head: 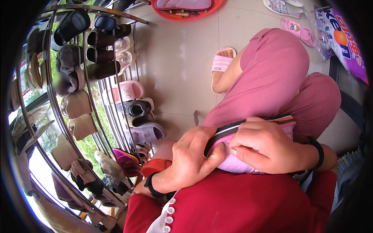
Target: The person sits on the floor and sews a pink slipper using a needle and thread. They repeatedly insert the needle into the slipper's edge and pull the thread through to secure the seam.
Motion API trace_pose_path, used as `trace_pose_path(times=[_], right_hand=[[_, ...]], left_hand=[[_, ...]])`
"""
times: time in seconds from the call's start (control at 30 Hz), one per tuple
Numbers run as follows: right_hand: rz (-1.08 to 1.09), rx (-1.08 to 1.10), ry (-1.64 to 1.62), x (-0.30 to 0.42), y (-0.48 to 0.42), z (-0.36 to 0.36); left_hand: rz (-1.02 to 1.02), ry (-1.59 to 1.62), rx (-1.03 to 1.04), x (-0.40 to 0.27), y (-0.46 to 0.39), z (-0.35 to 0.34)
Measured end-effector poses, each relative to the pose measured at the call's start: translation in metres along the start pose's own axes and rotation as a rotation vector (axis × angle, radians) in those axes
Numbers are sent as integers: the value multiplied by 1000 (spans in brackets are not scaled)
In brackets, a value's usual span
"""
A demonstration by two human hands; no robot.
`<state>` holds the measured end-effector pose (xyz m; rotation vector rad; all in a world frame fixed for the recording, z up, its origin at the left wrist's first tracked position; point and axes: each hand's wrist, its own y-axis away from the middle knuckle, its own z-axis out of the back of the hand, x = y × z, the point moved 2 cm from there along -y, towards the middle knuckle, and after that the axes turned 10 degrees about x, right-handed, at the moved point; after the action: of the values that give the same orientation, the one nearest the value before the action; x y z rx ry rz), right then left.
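A pink fabric piece [237, 167] lies on the person's lap against the red top. Along its upper edge runs a dark band [230, 127] with a white stripe and, farther right, an orange part. My left hand [189, 158] grips the band and fabric at their left end, thumb on the pink side. Close beside it, my right hand [259, 145] pinches the same edge between thumb and bent fingers. Thin loose threads [303, 120] trail from the band's right end. The fingertips partly hide the edge between the hands. Both wrists wear black bands.
A metal shoe rack [87, 116] full of shoes and slippers stands at left. A red basket [186, 17] with a pink piece and small items is at the top. Slippers [282, 8] and a printed plastic bag [344, 43] lie at upper right. A red object [156, 166] is beside my left wrist.
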<state>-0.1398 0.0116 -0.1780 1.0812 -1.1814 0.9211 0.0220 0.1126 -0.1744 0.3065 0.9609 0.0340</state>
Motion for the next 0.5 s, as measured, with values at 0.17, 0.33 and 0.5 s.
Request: trace_pose_path(times=[0.17,0.33,0.5], right_hand=[[8,30,-17,-1,3,2],[0,25,-3,-1,2,1],[-8,20,22,0,2,0]], left_hand=[[-21,17,-17,0,0,0],[-27,24,-24,2,1,0],[-20,33,-20,1,1,0]])
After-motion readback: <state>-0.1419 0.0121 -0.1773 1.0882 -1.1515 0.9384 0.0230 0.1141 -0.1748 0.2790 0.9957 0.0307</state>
